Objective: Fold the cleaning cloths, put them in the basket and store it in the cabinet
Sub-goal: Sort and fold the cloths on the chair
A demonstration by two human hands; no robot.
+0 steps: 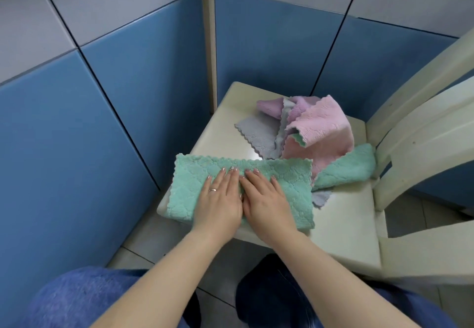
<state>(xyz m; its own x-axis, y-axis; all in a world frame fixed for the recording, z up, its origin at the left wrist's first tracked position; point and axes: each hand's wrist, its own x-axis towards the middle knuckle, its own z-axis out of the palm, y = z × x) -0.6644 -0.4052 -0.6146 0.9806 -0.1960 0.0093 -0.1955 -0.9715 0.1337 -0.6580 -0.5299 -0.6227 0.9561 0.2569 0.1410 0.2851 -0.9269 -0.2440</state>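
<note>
A mint-green cleaning cloth [289,178], folded into a long rectangle, lies across the near-left corner of a cream chair seat [341,225]. My left hand [218,199] and my right hand [266,199] press flat on its middle, side by side, fingers straight. Behind it lies a loose heap: a pink cloth [320,132], a grey cloth [259,135], a lilac cloth [272,107] and another mint-green cloth [351,168]. No basket or cabinet is in view.
The chair's cream backrest [423,127] rises at the right. Blue and grey tiled walls [102,96] meet in a corner behind the seat, with a beige vertical strip [210,40]. My knees in blue trousers [84,299] sit at the bottom over grey floor tiles.
</note>
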